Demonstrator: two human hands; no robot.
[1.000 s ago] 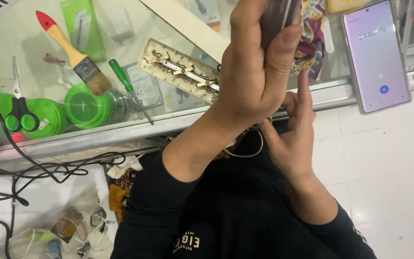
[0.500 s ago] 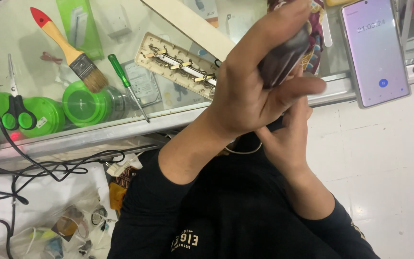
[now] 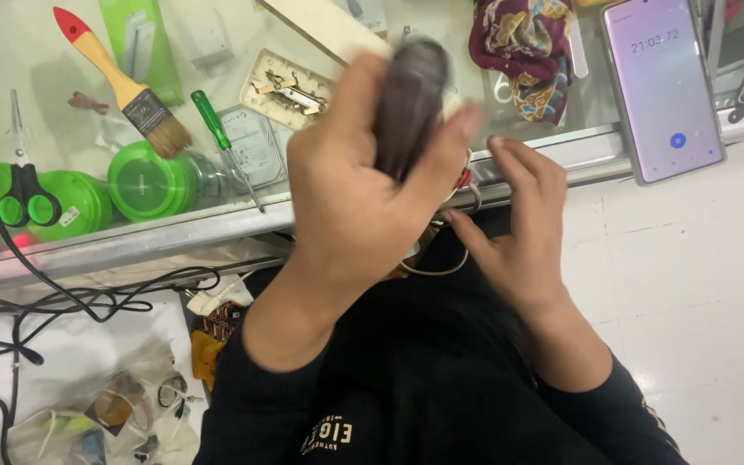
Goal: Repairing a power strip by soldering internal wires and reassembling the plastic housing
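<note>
Left hand: fingers wrapped around a blurred dark cylindrical object, possibly a tool handle. Right hand: fingers spread beside thin white wire, below the glass-topped table.

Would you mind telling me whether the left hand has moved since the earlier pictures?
Yes. The left hand with its dark handle has dropped and shifted left, off the patterned cloth.

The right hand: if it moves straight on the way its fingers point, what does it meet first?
Probably the metal counter edge just past the right hand, then the patterned cloth on the glass. Depth is unclear.
</note>
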